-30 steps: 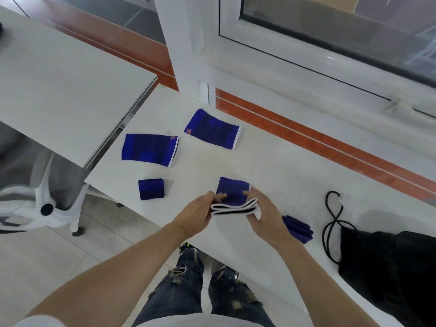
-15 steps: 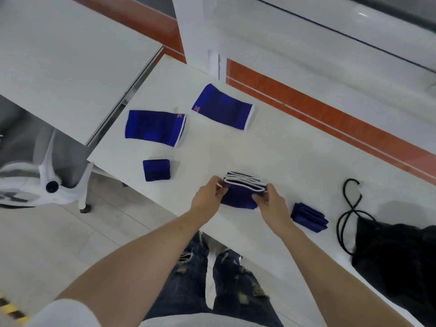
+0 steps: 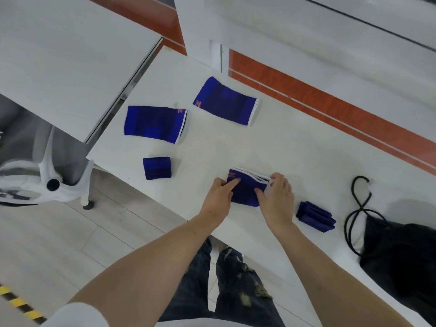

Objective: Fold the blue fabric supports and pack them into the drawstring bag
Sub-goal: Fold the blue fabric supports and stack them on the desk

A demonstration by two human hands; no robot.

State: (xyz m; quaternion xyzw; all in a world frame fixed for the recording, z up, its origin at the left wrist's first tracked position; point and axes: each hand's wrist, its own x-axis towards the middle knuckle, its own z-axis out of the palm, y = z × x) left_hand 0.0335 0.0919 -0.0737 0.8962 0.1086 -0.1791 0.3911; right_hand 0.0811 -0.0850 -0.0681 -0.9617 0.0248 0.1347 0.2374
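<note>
The half-folded blue fabric support [image 3: 245,188] is pressed flat on the white counter [image 3: 295,149] by the left hand [image 3: 218,197] and pinched at its white edge by the right hand [image 3: 277,197], so each grip is engaged. If released early, the fold may spring open. The counter edge lies close at 6 o'clock; bare room lies toward 12, the black drawstring bag [image 3: 401,251] at 4

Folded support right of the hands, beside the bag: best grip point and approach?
Judgement: pinch the folded support across its short width, from above. It lies flat as a layered stack, apart from the right hand and drawstring bag, so squeezing the layers should keep it folded.
</note>
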